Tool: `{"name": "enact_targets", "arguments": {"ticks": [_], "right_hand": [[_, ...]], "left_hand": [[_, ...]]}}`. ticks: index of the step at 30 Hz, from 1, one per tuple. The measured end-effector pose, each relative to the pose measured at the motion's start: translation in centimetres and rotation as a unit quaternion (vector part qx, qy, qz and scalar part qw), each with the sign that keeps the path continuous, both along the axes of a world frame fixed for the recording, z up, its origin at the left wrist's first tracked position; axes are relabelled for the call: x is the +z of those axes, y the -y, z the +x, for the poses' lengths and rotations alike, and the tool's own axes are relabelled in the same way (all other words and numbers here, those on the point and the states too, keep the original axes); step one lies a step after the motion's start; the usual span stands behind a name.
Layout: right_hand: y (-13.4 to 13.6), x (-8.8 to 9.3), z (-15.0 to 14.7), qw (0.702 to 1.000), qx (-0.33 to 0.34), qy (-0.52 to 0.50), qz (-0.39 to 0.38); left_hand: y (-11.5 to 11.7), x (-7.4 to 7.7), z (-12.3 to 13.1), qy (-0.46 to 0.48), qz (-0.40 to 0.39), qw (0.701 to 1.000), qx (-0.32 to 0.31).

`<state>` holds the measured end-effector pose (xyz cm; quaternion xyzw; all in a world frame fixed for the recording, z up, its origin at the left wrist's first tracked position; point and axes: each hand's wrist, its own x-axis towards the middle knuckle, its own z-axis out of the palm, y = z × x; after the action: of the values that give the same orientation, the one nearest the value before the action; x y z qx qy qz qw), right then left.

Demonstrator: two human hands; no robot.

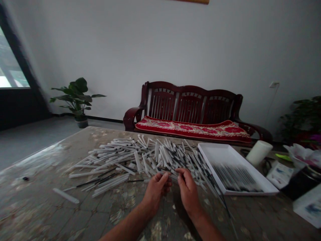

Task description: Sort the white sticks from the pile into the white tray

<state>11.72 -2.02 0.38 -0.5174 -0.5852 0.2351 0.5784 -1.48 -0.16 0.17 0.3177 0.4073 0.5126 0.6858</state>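
Observation:
My left hand (157, 188) is closed, its thumb pressed against the bent fingers, in front of a heaped pile. My right hand (187, 190) is just beside it, thumb and index finger nearly together. Whatever lies between the fingertips is too small and dim to make out. A thin black stick with a pale end (137, 181) reaches the left hand's outer side; I cannot tell whether it is held. Beyond both hands spreads the pile of whitish tubes (117, 155) and thin black sticks (99, 180), lying in many directions.
To the right, a shallow white box (215, 152) holds a row of slim dark-ended pieces (235, 177). Past it stand a white roll (259, 152), small boxes (279, 174) and a dark container (304, 182). A loose tube (66, 195) and small black ring (25, 179) lie left.

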Motion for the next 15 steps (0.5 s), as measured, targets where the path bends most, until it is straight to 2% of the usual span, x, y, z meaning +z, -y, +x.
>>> {"name": "enact_targets", "arguments": {"ticks": [3, 7, 10, 12, 15], "right_hand": [[0.0, -0.2, -0.8, 0.999, 0.004, -0.028, -0.028], [-0.3, -0.4, -0.9, 0.990, 0.043, -0.118, -0.061], [-1.0, -0.2, 0.6, 0.984, 0.014, -0.159, -0.073], [-1.7, 0.1, 2.1, 0.987, -0.025, -0.122, -0.098], [-2.5, 0.7, 3.7, 0.993, -0.028, 0.056, -0.104]], "left_hand": [[0.1, 0.2, -0.2, 0.039, -0.027, 0.999, 0.005], [-0.1, 0.6, -0.4, 0.065, -0.055, 0.996, 0.028], [-0.4, 0.9, -0.7, 0.094, -0.081, 0.990, 0.061], [-0.7, 1.1, -0.9, 0.122, -0.098, 0.984, 0.086], [-1.0, 1.2, -1.2, 0.149, -0.121, 0.974, 0.119]]}}
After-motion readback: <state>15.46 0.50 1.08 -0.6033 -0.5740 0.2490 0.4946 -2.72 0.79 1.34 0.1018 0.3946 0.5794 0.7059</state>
